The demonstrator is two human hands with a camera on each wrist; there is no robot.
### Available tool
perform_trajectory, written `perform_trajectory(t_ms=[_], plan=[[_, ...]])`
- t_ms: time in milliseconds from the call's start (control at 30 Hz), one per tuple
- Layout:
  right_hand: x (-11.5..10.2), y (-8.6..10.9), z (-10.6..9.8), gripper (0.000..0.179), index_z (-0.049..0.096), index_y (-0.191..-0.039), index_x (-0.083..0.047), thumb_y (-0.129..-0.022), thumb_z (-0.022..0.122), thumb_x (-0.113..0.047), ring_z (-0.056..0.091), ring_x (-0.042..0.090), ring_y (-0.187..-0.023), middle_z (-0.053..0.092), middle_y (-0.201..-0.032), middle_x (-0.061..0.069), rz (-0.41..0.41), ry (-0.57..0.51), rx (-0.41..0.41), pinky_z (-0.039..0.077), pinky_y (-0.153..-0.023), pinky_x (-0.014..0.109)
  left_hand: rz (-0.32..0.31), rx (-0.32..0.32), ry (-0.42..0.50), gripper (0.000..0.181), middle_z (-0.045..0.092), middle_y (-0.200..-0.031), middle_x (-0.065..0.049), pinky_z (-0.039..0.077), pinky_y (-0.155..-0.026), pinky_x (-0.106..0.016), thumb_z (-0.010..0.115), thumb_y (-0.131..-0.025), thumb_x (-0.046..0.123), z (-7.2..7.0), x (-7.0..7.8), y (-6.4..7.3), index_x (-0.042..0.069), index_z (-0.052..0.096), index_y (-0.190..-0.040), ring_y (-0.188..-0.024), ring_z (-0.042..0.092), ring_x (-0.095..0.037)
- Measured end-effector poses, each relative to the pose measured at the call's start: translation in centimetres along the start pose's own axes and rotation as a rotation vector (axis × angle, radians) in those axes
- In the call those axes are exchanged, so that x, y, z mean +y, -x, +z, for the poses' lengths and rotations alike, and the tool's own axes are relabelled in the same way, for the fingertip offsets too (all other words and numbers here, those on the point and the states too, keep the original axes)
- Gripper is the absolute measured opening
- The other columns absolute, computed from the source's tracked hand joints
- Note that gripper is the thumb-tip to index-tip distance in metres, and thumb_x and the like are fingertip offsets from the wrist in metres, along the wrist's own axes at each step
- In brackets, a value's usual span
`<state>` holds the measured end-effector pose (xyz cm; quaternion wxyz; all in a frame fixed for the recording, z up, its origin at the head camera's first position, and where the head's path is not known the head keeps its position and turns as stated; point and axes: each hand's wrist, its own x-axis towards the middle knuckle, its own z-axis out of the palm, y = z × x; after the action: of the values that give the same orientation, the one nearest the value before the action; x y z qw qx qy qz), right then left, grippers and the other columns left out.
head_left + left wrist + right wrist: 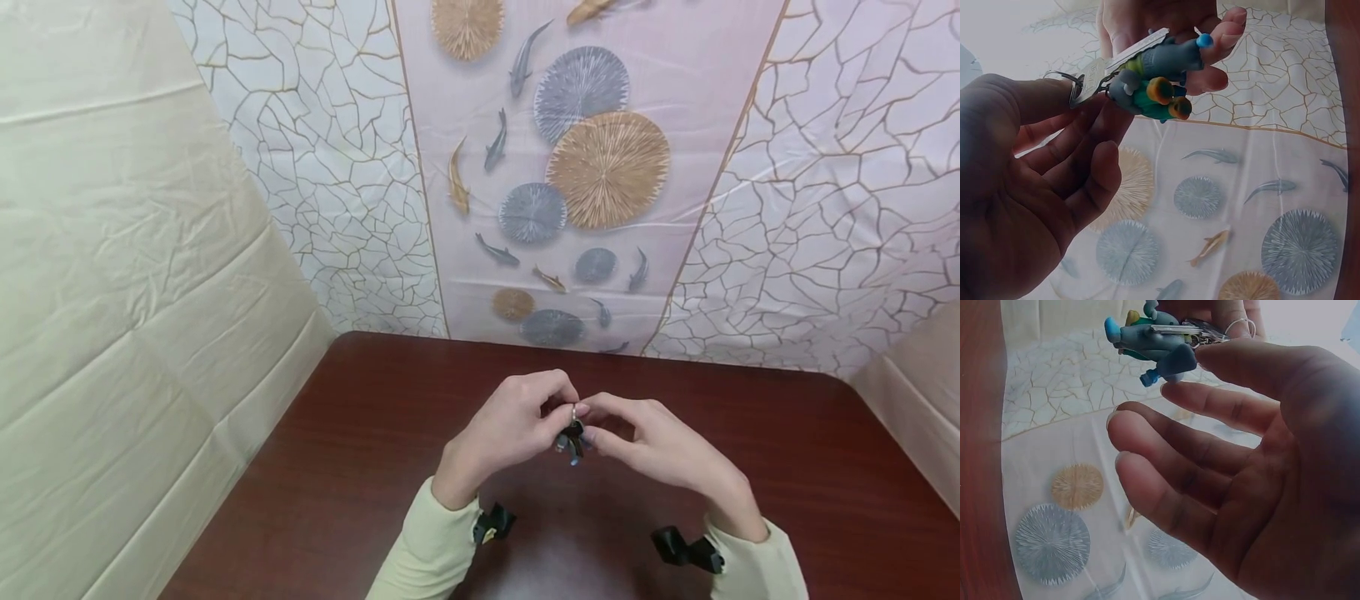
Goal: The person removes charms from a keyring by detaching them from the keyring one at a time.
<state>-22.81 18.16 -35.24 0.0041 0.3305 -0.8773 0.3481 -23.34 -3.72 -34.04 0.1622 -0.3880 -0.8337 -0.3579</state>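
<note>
Above the table, my left hand (513, 425) pinches a bunch of keys between thumb and bent index finger, at the metal ring (574, 412). A silver key (1093, 78) and small rubbery figurines hang from it. One figurine (1172, 59) is grey with a blue tip; another (1150, 94) is green with orange feet. My right hand (667, 437) reaches in from the other side. In the right wrist view its thumb and index fingertips (1169, 390) meet the grey-blue figurine (1175, 362), while the other fingers spread loosely below. The left fingers partly hide the ring.
A dark reddish-brown table (300, 467) lies beneath both hands. Behind it hangs a cloth backdrop (472, 167) with fish and round leaf prints. A cream cloth (112, 292) walls off the left side. Black straps (495, 525) sit at both sleeves' cuffs.
</note>
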Motion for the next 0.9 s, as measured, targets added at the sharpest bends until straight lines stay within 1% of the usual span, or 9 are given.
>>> perform_trajectory(t_ms=[133, 233, 333, 467, 533, 667, 800, 900], plan=[[0.1, -0.1, 0.2, 0.018, 0.063, -0.114, -0.022, -0.096, 0.063, -0.022, 0.066, 0.003, -0.069, 0.072, -0.097, -0.003, -0.031, -0.077, -0.033, 0.054, -0.062, 0.024, 0.009, 0.003, -0.004, 0.007, 0.060, -0.073, 0.007, 0.040, -0.058, -0.010, 0.066, -0.091, 0.009, 0.0, 0.0, 0.0, 0.015, 0.062, -0.088, -0.062, 0.050, 0.001], [0.2, -0.1, 0.2, 0.017, 0.063, -0.112, -0.021, -0.095, 0.064, -0.019, 0.065, 0.003, -0.068, 0.072, -0.092, -0.003, -0.045, -0.107, -0.024, 0.055, -0.060, 0.025, 0.017, 0.005, -0.001, 0.007, 0.060, -0.072, 0.007, 0.040, -0.057, -0.009, 0.066, -0.091, 0.009, -0.1, 0.1, 0.0, 0.015, 0.062, -0.088, -0.062, 0.049, 0.001], [0.0, -0.1, 0.1, 0.017, 0.063, -0.108, -0.024, -0.093, 0.066, -0.016, 0.065, 0.003, -0.068, 0.071, -0.087, -0.007, -0.040, -0.079, 0.027, 0.054, -0.061, 0.025, 0.024, 0.007, 0.006, 0.007, 0.061, -0.073, 0.007, 0.040, -0.057, -0.009, 0.066, -0.092, 0.011, -0.1, 0.1, 0.0, 0.014, 0.062, -0.088, -0.062, 0.050, 0.001], [-0.3, 0.0, 0.1, 0.021, 0.063, -0.104, -0.029, -0.090, 0.068, -0.014, 0.064, 0.001, -0.074, 0.069, -0.086, -0.012, -0.015, -0.018, 0.098, 0.052, -0.066, 0.023, 0.027, 0.010, 0.004, 0.007, 0.063, -0.074, 0.007, 0.040, -0.059, -0.009, 0.067, -0.092, 0.014, 0.0, 0.0, 0.0, 0.015, 0.062, -0.087, -0.064, 0.051, 0.001], [-0.4, 0.0, 0.1, 0.021, 0.062, -0.103, -0.028, -0.089, 0.068, -0.013, 0.064, 0.001, -0.077, 0.068, -0.085, -0.013, -0.014, -0.001, 0.121, 0.051, -0.067, 0.023, 0.023, 0.006, 0.005, 0.007, 0.064, -0.075, 0.007, 0.041, -0.060, -0.009, 0.067, -0.092, 0.014, 0.0, 0.0, 0.1, 0.014, 0.062, -0.087, -0.065, 0.051, 0.001], [-0.5, 0.0, 0.0, 0.022, 0.061, -0.100, -0.026, -0.087, 0.069, -0.009, 0.062, 0.001, -0.072, 0.067, -0.080, -0.013, -0.017, 0.007, 0.161, 0.050, -0.063, 0.022, 0.011, -0.013, 0.028, 0.007, 0.065, -0.075, 0.008, 0.042, -0.061, -0.009, 0.067, -0.092, 0.013, 0.0, -0.1, 0.0, 0.015, 0.062, -0.087, -0.065, 0.053, 0.004], [-0.7, 0.1, 0.1, 0.023, 0.060, -0.095, -0.024, -0.085, 0.070, -0.007, 0.059, 0.000, -0.066, 0.063, -0.074, -0.013, -0.028, 0.036, 0.217, 0.047, -0.058, 0.022, 0.028, -0.020, 0.054, 0.006, 0.068, -0.078, 0.007, 0.044, -0.062, -0.009, 0.067, -0.092, 0.013, 0.1, -0.3, -0.1, 0.015, 0.063, -0.088, -0.067, 0.055, 0.005], [-0.9, 0.1, 0.0, 0.024, 0.060, -0.094, -0.023, -0.084, 0.071, -0.005, 0.057, -0.001, -0.064, 0.062, -0.073, -0.014, -0.049, 0.063, 0.265, 0.047, -0.057, 0.021, 0.039, -0.030, 0.088, 0.005, 0.070, -0.080, 0.006, 0.046, -0.063, -0.013, 0.067, -0.092, 0.015, 0.2, -0.5, -0.1, 0.014, 0.063, -0.090, -0.068, 0.055, 0.004]])
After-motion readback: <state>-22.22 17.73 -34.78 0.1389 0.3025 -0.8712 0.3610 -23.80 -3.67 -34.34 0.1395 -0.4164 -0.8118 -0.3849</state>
